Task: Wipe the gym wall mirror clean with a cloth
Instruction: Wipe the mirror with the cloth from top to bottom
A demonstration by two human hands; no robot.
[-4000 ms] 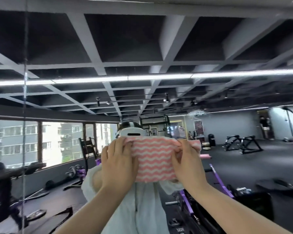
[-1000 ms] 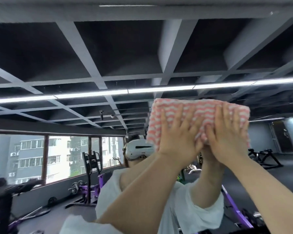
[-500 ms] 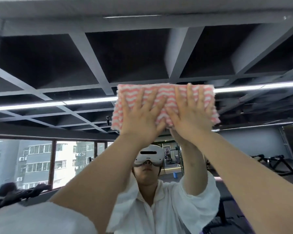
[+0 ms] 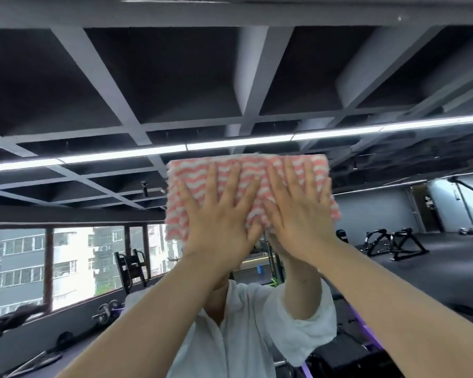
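Observation:
The wall mirror (image 4: 93,77) fills the whole view and reflects the gym and a person in a white shirt. A folded pink-and-white wavy-striped cloth (image 4: 180,192) lies flat against the glass at the centre. My left hand (image 4: 219,211) presses on its left half with fingers straight and spread. My right hand (image 4: 295,205) presses on the right half the same way, thumbs nearly meeting. Both arms reach up from the bottom of the frame. The cloth's middle is hidden under my hands.
In the reflection, a dark gridded ceiling with long light strips (image 4: 230,143) spans the top. Windows (image 4: 71,263) and exercise bikes sit at lower left, black weight benches (image 4: 393,242) on the dark floor at right.
Over the last second the cloth slid left across the glass and then a little lower, both hands staying flat on it. Four seconds ago it was held lower, at head height.

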